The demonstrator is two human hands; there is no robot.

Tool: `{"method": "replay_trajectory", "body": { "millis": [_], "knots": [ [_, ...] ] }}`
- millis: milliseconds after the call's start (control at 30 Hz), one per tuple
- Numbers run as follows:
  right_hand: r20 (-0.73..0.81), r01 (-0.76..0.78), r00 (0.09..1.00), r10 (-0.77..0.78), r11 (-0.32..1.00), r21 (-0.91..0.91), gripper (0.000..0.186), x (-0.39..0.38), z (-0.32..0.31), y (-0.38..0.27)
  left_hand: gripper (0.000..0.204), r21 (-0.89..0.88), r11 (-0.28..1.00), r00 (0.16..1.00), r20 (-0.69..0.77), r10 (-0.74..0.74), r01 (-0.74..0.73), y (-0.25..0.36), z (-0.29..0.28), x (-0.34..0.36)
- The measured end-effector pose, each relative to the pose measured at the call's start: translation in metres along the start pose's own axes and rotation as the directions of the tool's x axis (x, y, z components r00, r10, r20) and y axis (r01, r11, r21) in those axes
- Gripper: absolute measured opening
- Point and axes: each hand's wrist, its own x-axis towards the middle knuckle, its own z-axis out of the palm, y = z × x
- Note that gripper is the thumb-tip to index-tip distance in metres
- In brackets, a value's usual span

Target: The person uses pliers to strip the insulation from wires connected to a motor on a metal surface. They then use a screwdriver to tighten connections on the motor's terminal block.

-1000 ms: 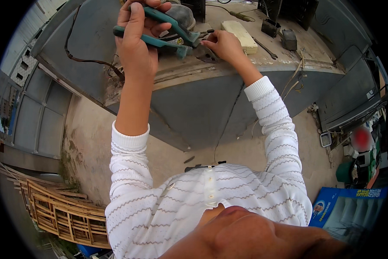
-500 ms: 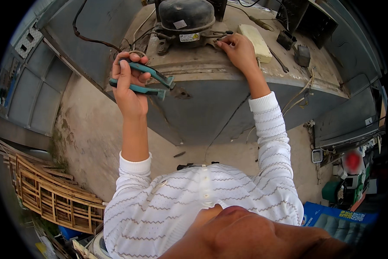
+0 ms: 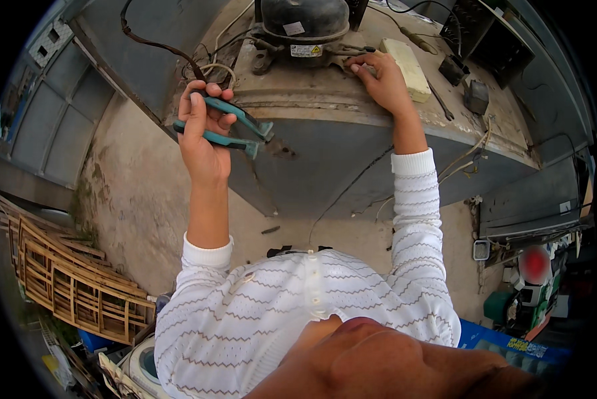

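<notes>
Teal-handled pliers (image 3: 235, 114) rest in my left hand (image 3: 202, 130), with the fingers curled round the handles. The handles are spread, and the dark jaws point right, in front of the workbench edge. A black, dome-shaped compressor (image 3: 305, 20) sits on the dusty bench top. At its front right foot, my right hand (image 3: 386, 81) has thumb and fingertips pinched together. Whatever lies between those fingertips is too small to make out. Pale and dark wires (image 3: 220, 68) run just behind my left hand.
Right of the compressor lie a cream oblong box (image 3: 405, 70), a wrench (image 3: 440, 101), a screwdriver-like tool (image 3: 418, 41) and a dark block (image 3: 476, 97). Loose wires (image 3: 468, 156) hang over the bench front. Wooden frames (image 3: 79, 279) are stacked on the floor at left.
The view has shifted slightly, so the bench and compressor appear a little further right. Both hands keep nearly the same places, the left still holding the pliers.
</notes>
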Motion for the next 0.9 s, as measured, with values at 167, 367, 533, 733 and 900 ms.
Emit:
{"method": "replay_trajectory", "body": {
  "millis": [167, 367, 533, 733, 900],
  "knots": [
    [0.018, -0.128, 0.992, 0.127, 0.990, 0.056, 0.013, 0.002, -0.001, 0.000, 0.020, -0.030, 0.999, 1.000, -0.001, 0.025, -0.025, -0.004, 0.004, 0.007],
    [0.024, -0.205, 0.979, 0.204, 0.970, 0.127, 0.016, 0.000, 0.002, 0.000, 0.022, -0.006, 1.000, 1.000, -0.020, -0.023, 0.023, -0.012, 0.005, 0.001],
    [-0.003, -0.129, 0.992, 0.129, 0.987, 0.095, 0.019, -0.002, 0.009, 0.012, 0.023, 0.009, 1.000, 0.999, -0.027, -0.024, 0.025, -0.011, 0.002, -0.001],
    [0.091, -0.194, 0.981, 0.173, 0.923, 0.333, 0.022, -0.003, 0.011, 0.017, 0.021, -0.006, 1.000, 0.999, -0.050, -0.013, 0.013, -0.006, -0.002, -0.003],
    [0.029, -0.191, 0.980, 0.197, 0.885, 0.425, 0.020, -0.003, 0.010, 0.016, 0.020, -0.022, 1.000, 0.998, -0.058, -0.009, 0.008, -0.005, -0.005, -0.002]
  ]
}}
